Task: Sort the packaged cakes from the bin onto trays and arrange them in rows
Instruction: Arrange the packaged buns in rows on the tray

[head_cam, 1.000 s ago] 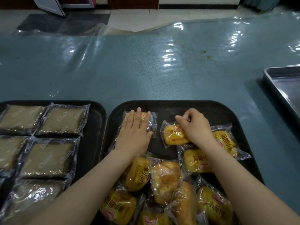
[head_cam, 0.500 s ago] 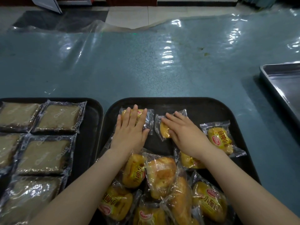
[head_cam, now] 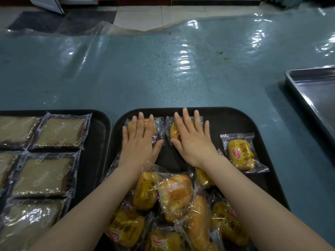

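Note:
On the black tray (head_cam: 233, 116) in front of me, my left hand (head_cam: 139, 142) lies flat, fingers spread, on a yellow packaged cake (head_cam: 153, 127) at the far left corner. My right hand (head_cam: 192, 140) presses flat on a second yellow cake (head_cam: 173, 131) just to its right. A third yellow cake (head_cam: 241, 153) lies alone further right. A loose heap of yellow packaged cakes (head_cam: 172, 201) fills the near half of the tray, partly under my forearms.
A second black tray (head_cam: 97, 134) on the left holds brown square packaged cakes (head_cam: 60, 133) in rows. A metal bin (head_cam: 315, 91) sits at the right edge. The blue table (head_cam: 163, 75) is covered with clear plastic film.
My right hand slid its cake leftward and toward the tray's far edge, then flattened on it beside the left one. My left hand stayed on its cake.

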Action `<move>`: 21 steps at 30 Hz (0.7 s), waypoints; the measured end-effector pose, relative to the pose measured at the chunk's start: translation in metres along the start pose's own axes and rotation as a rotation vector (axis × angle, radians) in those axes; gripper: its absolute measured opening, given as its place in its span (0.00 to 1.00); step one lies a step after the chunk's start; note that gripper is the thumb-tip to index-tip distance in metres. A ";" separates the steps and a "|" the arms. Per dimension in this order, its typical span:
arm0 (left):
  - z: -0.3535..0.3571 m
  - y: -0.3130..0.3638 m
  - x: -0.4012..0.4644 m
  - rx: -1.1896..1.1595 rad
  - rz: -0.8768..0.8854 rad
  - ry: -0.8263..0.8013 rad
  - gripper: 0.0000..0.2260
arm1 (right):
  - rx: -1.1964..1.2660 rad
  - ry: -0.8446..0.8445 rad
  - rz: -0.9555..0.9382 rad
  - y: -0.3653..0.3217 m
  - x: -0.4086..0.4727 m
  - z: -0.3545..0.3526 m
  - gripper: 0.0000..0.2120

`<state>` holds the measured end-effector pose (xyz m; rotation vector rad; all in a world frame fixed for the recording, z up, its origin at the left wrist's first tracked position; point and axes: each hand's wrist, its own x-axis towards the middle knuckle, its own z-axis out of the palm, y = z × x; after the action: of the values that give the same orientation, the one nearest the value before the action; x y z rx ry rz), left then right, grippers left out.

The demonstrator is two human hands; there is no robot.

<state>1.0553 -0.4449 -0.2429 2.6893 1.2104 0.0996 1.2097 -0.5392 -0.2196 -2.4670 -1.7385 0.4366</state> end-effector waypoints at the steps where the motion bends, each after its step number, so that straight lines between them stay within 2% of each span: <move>1: -0.002 0.000 -0.001 -0.003 0.011 0.022 0.32 | -0.043 0.029 -0.001 0.000 -0.005 0.000 0.32; 3: -0.005 0.001 -0.005 0.022 0.072 0.062 0.30 | -0.112 0.085 -0.013 0.000 -0.014 -0.001 0.31; 5: -0.007 0.003 -0.009 0.070 0.186 0.067 0.28 | -0.084 0.071 -0.036 -0.002 -0.024 -0.001 0.29; 8: -0.007 0.004 -0.009 0.107 0.314 -0.019 0.27 | -0.003 -0.035 -0.066 -0.005 -0.033 0.000 0.28; 11: -0.003 0.002 -0.006 0.152 0.330 -0.104 0.27 | 0.141 0.019 -0.051 -0.006 -0.039 -0.008 0.26; 14: -0.001 0.003 -0.004 0.183 0.311 -0.131 0.27 | 0.273 0.239 0.116 0.006 -0.059 -0.019 0.19; 17: -0.001 0.005 -0.003 0.215 0.294 -0.137 0.27 | 0.178 0.419 0.254 0.036 -0.087 -0.024 0.14; 19: -0.001 0.005 -0.002 0.219 0.286 -0.150 0.27 | 0.114 0.430 0.364 0.054 -0.103 -0.025 0.13; 21: -0.001 0.006 -0.002 0.221 0.284 -0.155 0.27 | 0.066 0.368 0.468 0.066 -0.112 -0.024 0.17</move>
<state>1.0583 -0.4499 -0.2406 2.9789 0.8345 -0.2124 1.2412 -0.6640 -0.1924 -2.6797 -0.9967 0.0561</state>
